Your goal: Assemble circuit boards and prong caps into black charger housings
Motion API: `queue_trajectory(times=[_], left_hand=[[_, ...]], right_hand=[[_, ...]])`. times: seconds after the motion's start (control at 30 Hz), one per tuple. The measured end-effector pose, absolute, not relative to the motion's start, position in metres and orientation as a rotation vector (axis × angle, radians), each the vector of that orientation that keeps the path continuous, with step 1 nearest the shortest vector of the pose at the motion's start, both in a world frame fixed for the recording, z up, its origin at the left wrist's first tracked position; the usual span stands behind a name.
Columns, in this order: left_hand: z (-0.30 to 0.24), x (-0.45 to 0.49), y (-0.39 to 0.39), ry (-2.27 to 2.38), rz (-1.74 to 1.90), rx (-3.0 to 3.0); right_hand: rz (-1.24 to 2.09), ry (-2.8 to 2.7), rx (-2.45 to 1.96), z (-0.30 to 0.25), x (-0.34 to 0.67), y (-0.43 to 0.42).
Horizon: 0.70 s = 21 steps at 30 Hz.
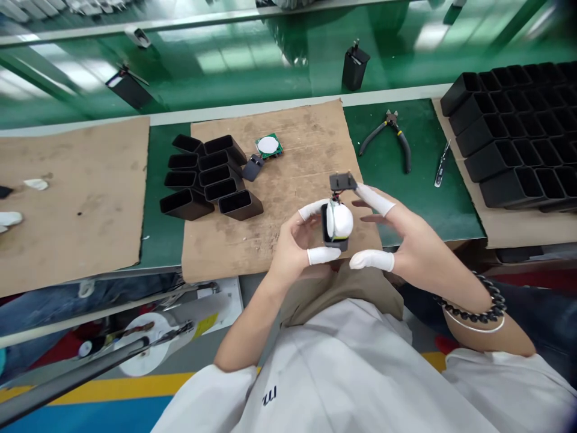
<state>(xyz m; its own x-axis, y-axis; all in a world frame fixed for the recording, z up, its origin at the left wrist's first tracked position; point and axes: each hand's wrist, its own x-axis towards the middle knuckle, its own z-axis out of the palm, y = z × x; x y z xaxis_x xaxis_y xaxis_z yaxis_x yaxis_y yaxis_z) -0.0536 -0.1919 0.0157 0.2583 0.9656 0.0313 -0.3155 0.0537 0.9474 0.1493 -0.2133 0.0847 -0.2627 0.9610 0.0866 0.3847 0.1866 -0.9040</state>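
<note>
My left hand, white covers on thumb and finger, grips a small black rectangular housing over the front of the cardboard. Standing in the housing's mouth is a circuit board with a round white pad. Wires join it to a black end cap with metal pins. My right hand is open beside it, thumb and fingers apart. Its covered index fingertip is at the end cap; whether they touch I cannot tell. Left of my hands, several black housings lie grouped, mouths showing.
Near the housings lie a green circuit board and a black end cap. Cutting pliers and a small pen-like tool rest at right. Stacked black housings fill the far right. Pronged black units stand on the green surface behind.
</note>
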Motion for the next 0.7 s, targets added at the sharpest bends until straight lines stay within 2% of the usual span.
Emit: queue_trajectory(times=[0.13,0.27,0.47,0.57,0.7], left_hand=[[0.015,-0.060,-0.187,0.704,0.904,0.800],[0.017,-0.062,-0.183,0.511,0.733,0.859],[0.018,-0.065,-0.182,0.316,0.575,0.954],[0.022,-0.066,-0.189,0.512,0.720,1.089],[0.025,-0.052,-0.200,1.110,1.136,1.511]], right_hand=[[1.038,-1.610,-1.344,0.089,0.158,-0.211],[1.033,-1.481,-1.191,0.086,0.162,-0.195],[1.545,-1.578,-0.966,0.073,0.164,-0.161],[1.493,-1.545,-0.999,0.075,0.162,-0.161],[1.122,-1.613,-1.188,0.083,0.153,-0.179]])
